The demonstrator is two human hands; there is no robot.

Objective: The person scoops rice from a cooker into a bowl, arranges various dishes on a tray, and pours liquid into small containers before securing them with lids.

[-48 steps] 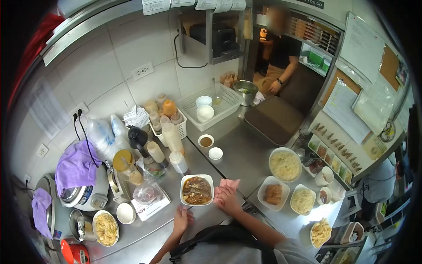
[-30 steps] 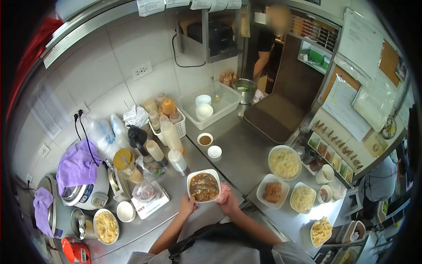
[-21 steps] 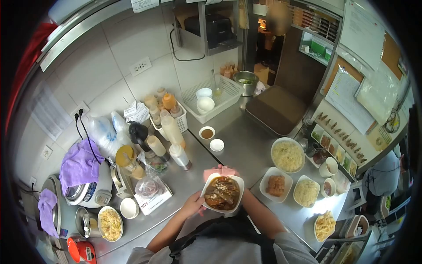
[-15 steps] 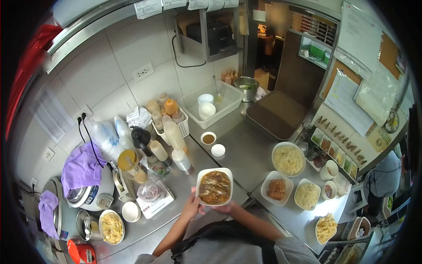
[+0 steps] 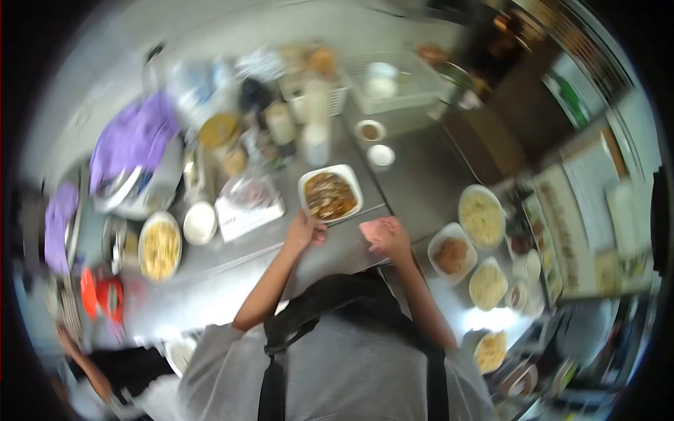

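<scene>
A white squarish bowl point(image 5: 330, 194) of brown saucy food is over the steel counter, just beyond my hands. At its near left corner is my left hand point(image 5: 307, 231), fingers curled and the upper part against the rim. Apart from the bowl, to its right, is my right hand point(image 5: 388, 237). A pinkish patch shows at its fingers; blur hides whether this is skin or something held. Beyond the bowl are a small dish of brown sauce point(image 5: 370, 131) and a small white cup point(image 5: 380, 156). A squeeze bottle point(image 5: 316, 144) stands behind the bowl.
On the right are a bowl of fried pieces point(image 5: 453, 255) and rice bowls point(image 5: 481, 217). A noodle bowl point(image 5: 160, 247), white bowl point(image 5: 200, 223) and cooker under purple cloth point(image 5: 133, 144) are on the left. Another person's arm point(image 5: 88, 365) shows at lower left.
My right hand has come away from the bowl and moved right; my left hand stays at its corner. The view has swung and blurred, and another person shows at lower left.
</scene>
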